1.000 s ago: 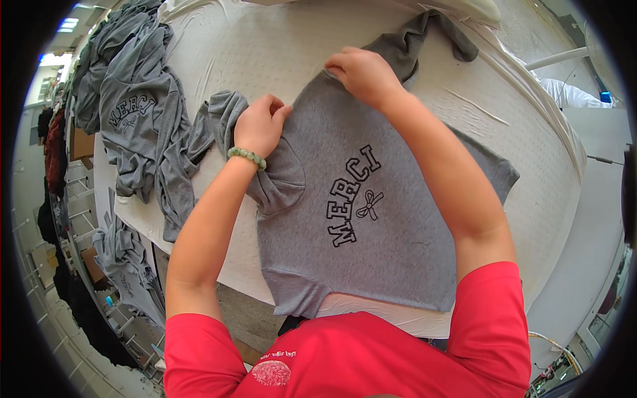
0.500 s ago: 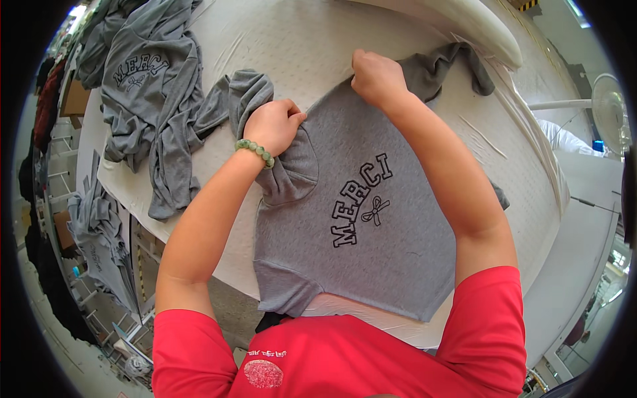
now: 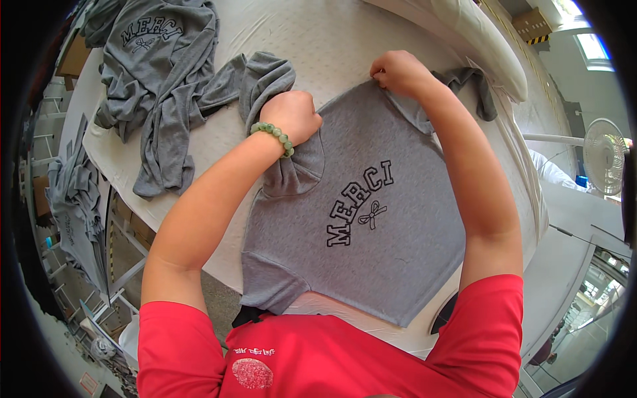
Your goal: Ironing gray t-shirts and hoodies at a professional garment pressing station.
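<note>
Grey sweatshirt point(image 3: 411, 245), long axis diagonal, lettering point(image 3: 358, 196) rising rightward

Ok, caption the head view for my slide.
Left hand and right hand pinch a grey top spread on a pale table.

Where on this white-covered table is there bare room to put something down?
The widest bare patch of white cover lies between the gathered grey sleeve and the pale rounded pad. A narrower strip runs right of the right forearm. Crowded: upper left, with heaped grey garments; centre, with the sweatshirt.
</note>
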`<state>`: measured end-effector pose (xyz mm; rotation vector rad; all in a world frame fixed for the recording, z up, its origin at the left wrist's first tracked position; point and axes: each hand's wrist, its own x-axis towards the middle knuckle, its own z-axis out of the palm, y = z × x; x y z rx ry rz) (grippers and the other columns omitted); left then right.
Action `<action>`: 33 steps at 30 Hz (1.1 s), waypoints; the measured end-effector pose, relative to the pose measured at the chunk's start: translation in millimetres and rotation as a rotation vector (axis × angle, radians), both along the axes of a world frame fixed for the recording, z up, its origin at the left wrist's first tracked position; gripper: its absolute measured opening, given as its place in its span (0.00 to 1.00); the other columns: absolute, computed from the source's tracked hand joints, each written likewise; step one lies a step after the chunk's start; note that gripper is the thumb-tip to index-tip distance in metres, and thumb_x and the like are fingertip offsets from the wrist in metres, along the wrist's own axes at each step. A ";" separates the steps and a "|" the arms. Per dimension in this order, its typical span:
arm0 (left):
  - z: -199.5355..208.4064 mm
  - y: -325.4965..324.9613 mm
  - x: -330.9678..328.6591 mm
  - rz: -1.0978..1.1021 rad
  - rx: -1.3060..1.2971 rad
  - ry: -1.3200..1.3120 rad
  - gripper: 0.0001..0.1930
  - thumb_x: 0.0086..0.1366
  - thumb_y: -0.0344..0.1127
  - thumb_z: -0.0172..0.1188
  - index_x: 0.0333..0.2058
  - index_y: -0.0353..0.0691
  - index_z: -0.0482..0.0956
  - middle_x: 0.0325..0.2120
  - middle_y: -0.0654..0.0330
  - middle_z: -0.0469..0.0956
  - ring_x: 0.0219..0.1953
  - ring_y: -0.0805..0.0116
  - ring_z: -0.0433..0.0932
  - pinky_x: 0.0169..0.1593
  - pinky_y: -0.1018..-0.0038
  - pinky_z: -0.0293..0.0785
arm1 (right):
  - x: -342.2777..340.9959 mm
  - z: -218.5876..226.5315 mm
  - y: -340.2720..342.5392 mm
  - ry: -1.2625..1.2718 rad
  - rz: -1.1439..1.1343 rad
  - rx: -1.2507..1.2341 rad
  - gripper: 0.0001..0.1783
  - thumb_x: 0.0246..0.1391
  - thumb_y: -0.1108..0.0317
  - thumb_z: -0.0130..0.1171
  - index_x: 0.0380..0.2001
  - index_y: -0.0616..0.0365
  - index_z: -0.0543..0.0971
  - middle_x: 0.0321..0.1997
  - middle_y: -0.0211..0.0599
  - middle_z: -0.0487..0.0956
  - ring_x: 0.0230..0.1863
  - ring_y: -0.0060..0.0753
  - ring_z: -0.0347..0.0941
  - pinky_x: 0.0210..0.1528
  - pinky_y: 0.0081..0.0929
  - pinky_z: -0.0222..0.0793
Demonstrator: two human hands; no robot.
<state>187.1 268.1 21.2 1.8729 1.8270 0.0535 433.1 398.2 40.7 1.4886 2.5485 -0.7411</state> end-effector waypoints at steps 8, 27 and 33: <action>-11.6 -0.6 -1.5 -0.024 0.104 0.014 0.08 0.58 0.38 0.66 0.33 0.40 0.87 0.35 0.50 0.88 0.40 0.50 0.87 0.48 0.58 0.82 | -13.9 13.0 16.6 -0.099 -0.004 -0.236 0.09 0.56 0.74 0.63 0.38 0.60 0.89 0.31 0.40 0.89 0.31 0.32 0.87 0.39 0.33 0.82; 7.6 34.9 7.4 -0.981 0.562 0.341 0.34 0.65 0.37 0.67 0.69 0.43 0.71 0.74 0.61 0.67 0.72 0.60 0.70 0.59 0.62 0.79 | 7.1 -21.6 -9.1 0.073 -0.079 0.153 0.12 0.62 0.57 0.67 0.40 0.53 0.84 0.40 0.44 0.87 0.44 0.52 0.83 0.48 0.46 0.77; 21.9 81.1 43.6 -1.124 0.222 0.533 0.65 0.42 0.39 0.86 0.79 0.43 0.57 0.80 0.64 0.56 0.77 0.55 0.63 0.67 0.64 0.77 | 39.2 -40.8 -38.4 0.347 -0.205 0.255 0.15 0.62 0.62 0.63 0.49 0.50 0.87 0.48 0.43 0.87 0.54 0.49 0.82 0.57 0.46 0.77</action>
